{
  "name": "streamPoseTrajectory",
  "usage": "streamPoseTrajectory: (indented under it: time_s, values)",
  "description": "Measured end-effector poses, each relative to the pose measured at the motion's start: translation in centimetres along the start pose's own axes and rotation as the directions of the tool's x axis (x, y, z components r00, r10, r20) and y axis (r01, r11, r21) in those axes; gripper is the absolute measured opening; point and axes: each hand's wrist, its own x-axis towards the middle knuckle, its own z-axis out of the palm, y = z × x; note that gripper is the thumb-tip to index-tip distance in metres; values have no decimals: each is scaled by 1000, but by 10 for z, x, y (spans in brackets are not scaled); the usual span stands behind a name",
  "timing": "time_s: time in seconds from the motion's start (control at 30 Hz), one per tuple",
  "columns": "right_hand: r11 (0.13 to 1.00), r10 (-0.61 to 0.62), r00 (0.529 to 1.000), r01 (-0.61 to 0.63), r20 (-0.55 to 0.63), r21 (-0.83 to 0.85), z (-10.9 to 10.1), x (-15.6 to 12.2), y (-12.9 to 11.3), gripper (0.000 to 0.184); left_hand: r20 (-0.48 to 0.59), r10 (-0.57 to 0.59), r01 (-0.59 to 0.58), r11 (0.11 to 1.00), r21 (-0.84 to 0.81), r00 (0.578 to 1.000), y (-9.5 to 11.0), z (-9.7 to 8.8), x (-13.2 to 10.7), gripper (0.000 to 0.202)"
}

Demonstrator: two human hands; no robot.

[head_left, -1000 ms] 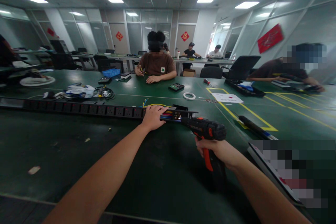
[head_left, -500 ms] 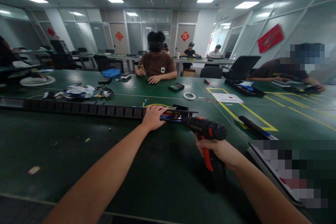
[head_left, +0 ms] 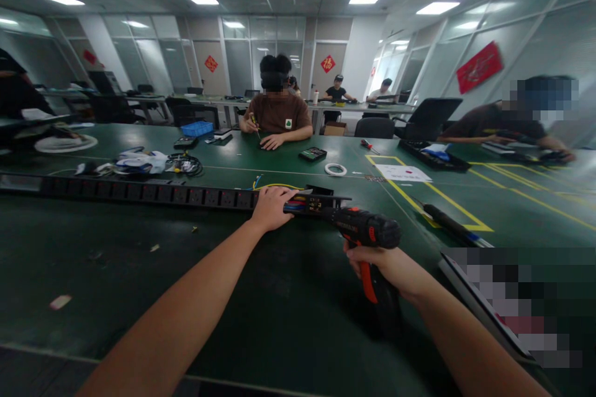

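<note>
A long black power strip (head_left: 139, 191) lies across the green table (head_left: 139, 273). Its right end is uncovered and shows coloured wires (head_left: 302, 204). My left hand (head_left: 270, 207) rests closed over the strip right beside that uncovered end. My right hand (head_left: 391, 268) grips the handle of a black and orange cordless screwdriver (head_left: 367, 237). The tool points left, with its tip at the wired end of the strip.
A long dark tool (head_left: 449, 223) lies to the right near yellow floor-tape lines. A roll of tape (head_left: 336, 169), a multimeter (head_left: 313, 154), cables (head_left: 186, 164) and a blue bin (head_left: 197, 128) sit farther back. A person (head_left: 277, 113) works opposite, another person (head_left: 507, 127) at the right.
Both of my hands and the screwdriver stay where they were. The person opposite has shifted their hands slightly.
</note>
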Motion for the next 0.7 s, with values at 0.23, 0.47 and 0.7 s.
streamPoseTrajectory:
  time_s: [0.23, 0.47, 0.7]
  values:
    - [1000, -5, 1000, 5, -6, -16, -1, 0, 0, 16, -7, 0, 0, 1000, -2, 1000, -2, 2, 0, 64]
    - [1000, -4, 1000, 5, 12, -31, -3, 1, 3, 15, 9, -3, 3, 1000, -3, 1000, -4, 2, 0, 67]
    - [1000, 1, 1000, -1, 15, -25, -3, 2, 3, 15, 3, 10, -10, 1000, 2, 1000, -3, 3, 0, 67]
